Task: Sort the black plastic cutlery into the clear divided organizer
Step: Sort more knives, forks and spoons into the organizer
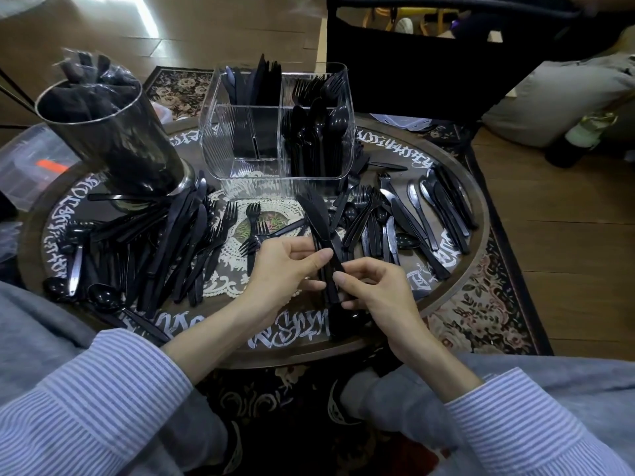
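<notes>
Left hand: fingers curled around a small bundle of black knives, thumb pressed across the handles.
Right hand: fingertips pinching the lower handles of the same bundle; blades point away from the person, toward the organizer.
Organizer: clear, ribbed plastic box with rounded corners, standing at the far middle of the table, split into compartments.
Organizer contents: knives upright in the far left section, forks far right, spoons near right; the near left section shows only clear walls.
Loose cutlery: glossy black plastic forks, knives and spoons heaped left of the hands, another spread lying to the right.
Table: round, dark, with a raised wooden rim, white ornate lettering around the edge and a cream lace doily at the centre.
Cylinder: tall, dark, shiny container at far left, tilted by the wide lens; its contents are blurred.
Sleeves: blue-and-white striped cloth.
Hard to make out: the bundle's lower ends are hidden by the right hand; the exact count of knives held is unclear.
</notes>
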